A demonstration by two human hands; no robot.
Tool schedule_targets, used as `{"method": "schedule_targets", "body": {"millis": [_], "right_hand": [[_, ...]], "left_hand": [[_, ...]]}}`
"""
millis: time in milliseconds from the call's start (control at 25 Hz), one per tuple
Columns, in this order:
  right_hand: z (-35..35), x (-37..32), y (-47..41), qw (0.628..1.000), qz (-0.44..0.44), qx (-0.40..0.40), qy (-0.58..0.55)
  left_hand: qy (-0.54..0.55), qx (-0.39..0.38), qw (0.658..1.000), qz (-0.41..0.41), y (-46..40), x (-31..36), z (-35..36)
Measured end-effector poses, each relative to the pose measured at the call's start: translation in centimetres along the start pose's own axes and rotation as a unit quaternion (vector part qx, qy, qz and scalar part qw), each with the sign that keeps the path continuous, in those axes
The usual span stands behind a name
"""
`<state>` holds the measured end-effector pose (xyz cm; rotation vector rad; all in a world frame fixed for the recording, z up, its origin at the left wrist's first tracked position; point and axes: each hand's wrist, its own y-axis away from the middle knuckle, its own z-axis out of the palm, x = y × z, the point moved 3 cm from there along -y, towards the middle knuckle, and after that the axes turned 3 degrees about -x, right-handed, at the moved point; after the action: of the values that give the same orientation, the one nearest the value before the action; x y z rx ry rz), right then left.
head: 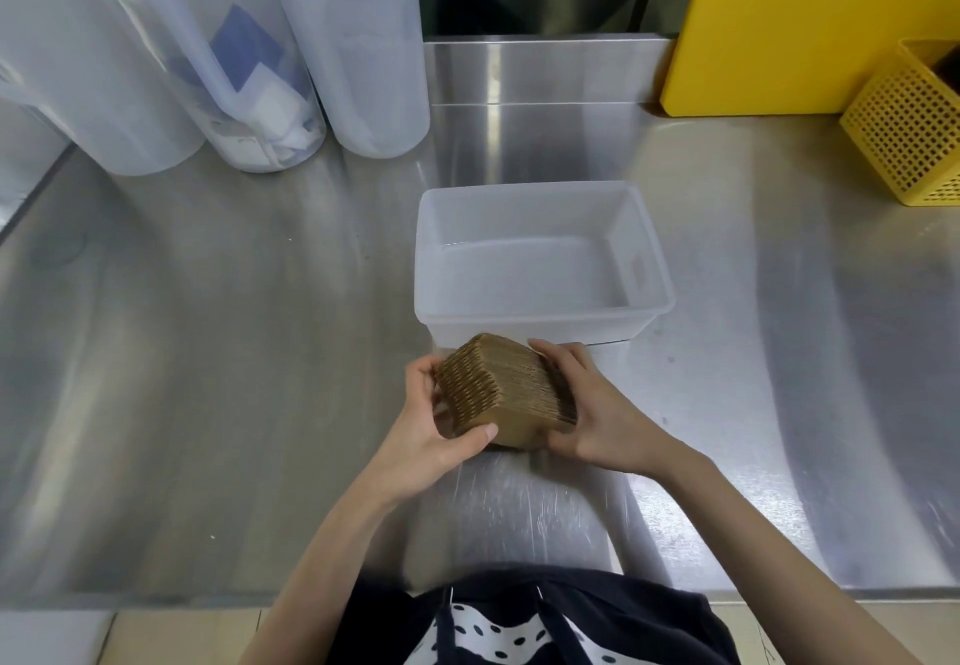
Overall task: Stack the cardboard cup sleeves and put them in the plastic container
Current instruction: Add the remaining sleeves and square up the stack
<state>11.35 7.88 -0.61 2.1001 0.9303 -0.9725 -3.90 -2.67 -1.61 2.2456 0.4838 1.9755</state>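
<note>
A thick stack of brown corrugated cardboard cup sleeves [504, 389] is held between both hands just above the steel counter, its ribbed edges facing me. My left hand [436, 435] grips the stack's left end, thumb across the front. On the right end sits my right hand [592, 415], fingers wrapped over the far side. The translucent white plastic container [649, 259] stands directly behind the stack, open and with nothing inside it.
Three tall translucent plastic jugs [156, 66] stand at the back left, one holding blue and white items. A yellow board [810, 19] leans at the back right beside a yellow perforated basket [909, 144]. The steel counter [208, 352] spreads on both sides.
</note>
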Motion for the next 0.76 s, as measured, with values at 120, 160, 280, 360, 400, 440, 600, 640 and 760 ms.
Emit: {"method": "schedule_targets", "body": {"millis": [120,160,280,360,400,440,600,640,760], "right_hand": [[0.1,-0.1,-0.1,0.999,-0.013,-0.013,0.042],[0.4,-0.2,-0.2,0.999,-0.018,-0.016,0.048],[1.4,-0.6,-0.5,0.998,-0.033,-0.023,0.057],[1.7,-0.8,-0.7,0.998,-0.036,-0.025,0.054],[1.8,-0.7,-0.7,0.998,-0.036,-0.025,0.052],[1.8,-0.7,-0.7,0.998,-0.036,-0.025,0.051],[1.9,-0.4,-0.8,0.998,-0.035,-0.031,0.046],[1.9,-0.4,-0.9,0.998,-0.035,-0.032,0.045],[1.9,-0.2,-0.9,0.998,-0.032,-0.036,0.04]], "left_hand": [[-0.081,0.001,0.996,-0.039,0.4,-1.2,-0.9],[-0.118,0.015,0.992,-0.05,0.6,-1.6,-1.4],[-0.248,0.05,0.966,-0.052,1.0,-2.2,-2.2],[-0.281,0.058,0.956,-0.056,1.1,-2.3,-2.3],[-0.285,0.061,0.955,-0.057,1.1,-2.4,-2.3],[-0.289,0.061,0.954,-0.059,1.1,-2.5,-2.3],[-0.249,0.07,0.965,-0.036,1.1,-2.1,-2.4],[-0.235,0.071,0.969,-0.016,1.1,-1.8,-2.4],[-0.227,0.072,0.971,0.016,1.0,-1.3,-2.3]]}}
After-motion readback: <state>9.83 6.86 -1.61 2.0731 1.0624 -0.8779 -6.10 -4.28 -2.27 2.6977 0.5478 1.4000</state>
